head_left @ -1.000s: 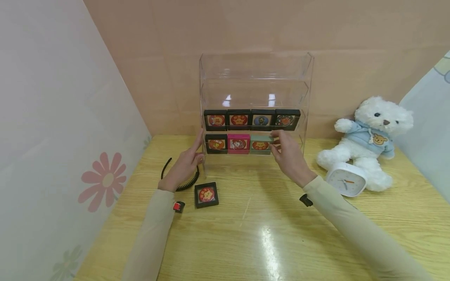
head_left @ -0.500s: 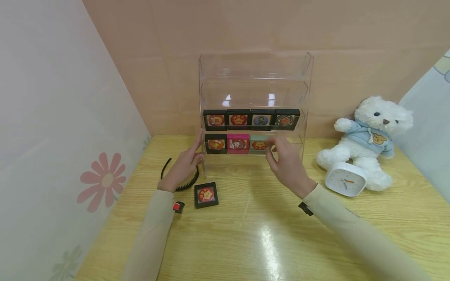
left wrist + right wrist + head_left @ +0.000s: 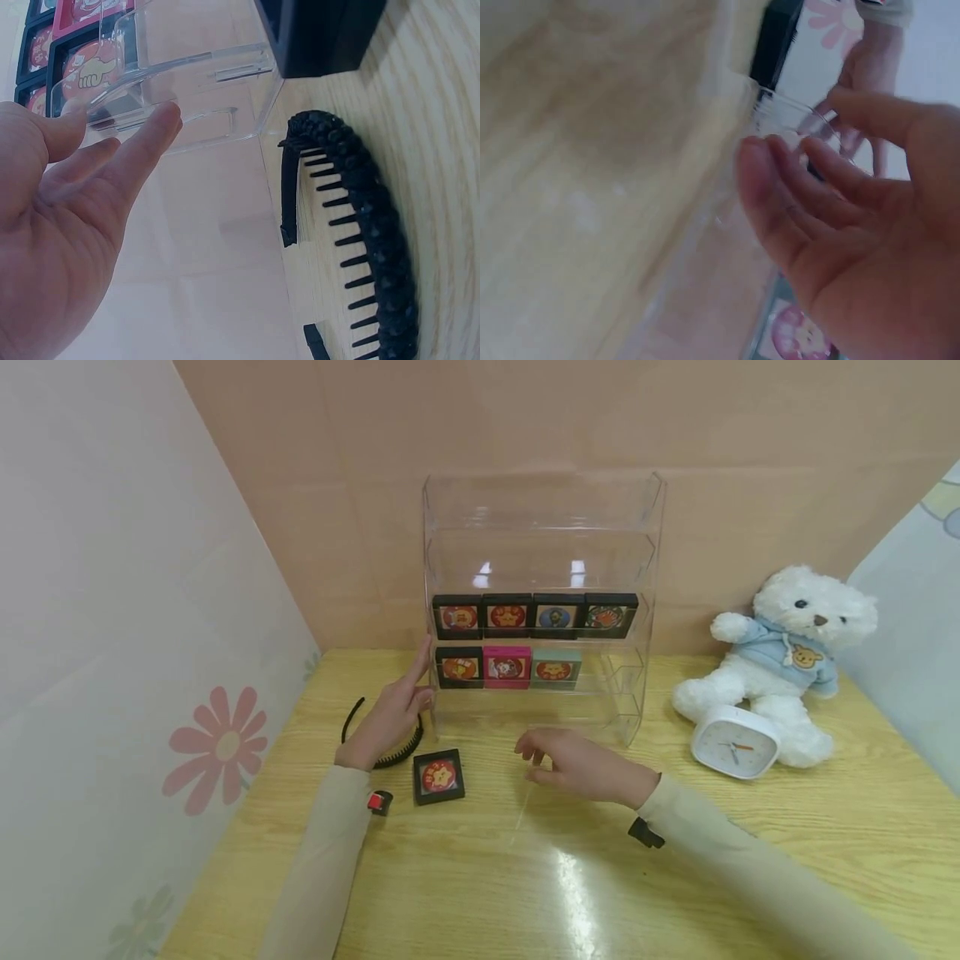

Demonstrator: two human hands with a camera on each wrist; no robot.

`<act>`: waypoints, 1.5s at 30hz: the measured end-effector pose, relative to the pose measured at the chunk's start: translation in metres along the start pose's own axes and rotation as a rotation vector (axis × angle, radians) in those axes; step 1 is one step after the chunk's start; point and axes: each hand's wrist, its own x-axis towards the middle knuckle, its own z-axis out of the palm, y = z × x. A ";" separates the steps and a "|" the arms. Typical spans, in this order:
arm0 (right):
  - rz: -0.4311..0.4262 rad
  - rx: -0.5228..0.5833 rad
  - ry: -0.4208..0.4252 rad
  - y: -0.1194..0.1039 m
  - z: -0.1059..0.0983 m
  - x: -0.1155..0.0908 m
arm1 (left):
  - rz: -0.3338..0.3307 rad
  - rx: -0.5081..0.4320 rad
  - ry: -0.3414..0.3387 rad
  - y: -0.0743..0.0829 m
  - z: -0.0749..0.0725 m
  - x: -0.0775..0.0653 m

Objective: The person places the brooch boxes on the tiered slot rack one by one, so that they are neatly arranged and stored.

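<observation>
A clear acrylic rack (image 3: 540, 560) stands against the back wall. My left hand (image 3: 390, 718) rests against its left side with straight fingers, also seen in the left wrist view, where the hand (image 3: 75, 217) touches the clear edge. On the rack's lower tier sit a black box (image 3: 460, 668), a pink box (image 3: 507, 668) and a pale green box (image 3: 555, 669), side by side. My right hand (image 3: 585, 764) hangs over the table before the rack, fingers loosely bent and holding nothing. A black square box (image 3: 438, 777) with a red star badge lies flat between the hands.
Several black boxes (image 3: 536, 617) line the tier above. A black toothed headband (image 3: 408, 747) lies under my left wrist. At the right sits a white teddy bear (image 3: 787, 660) in a blue hoodie, with a white clock (image 3: 737, 742) leaning before it.
My right hand has let go of the pale green box on the lower tier and come down and toward me over the table. My left hand has stayed at the rack's side.
</observation>
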 end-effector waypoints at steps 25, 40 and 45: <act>0.025 -0.049 -0.149 -0.009 0.038 0.034 | -0.010 -0.004 -0.001 0.001 -0.002 0.000; 0.018 0.006 -0.128 -0.011 0.052 0.060 | -0.011 -0.037 -0.004 0.002 -0.002 0.001; 0.011 0.022 -0.130 -0.014 0.053 0.065 | -0.012 -0.049 -0.002 0.002 -0.001 0.001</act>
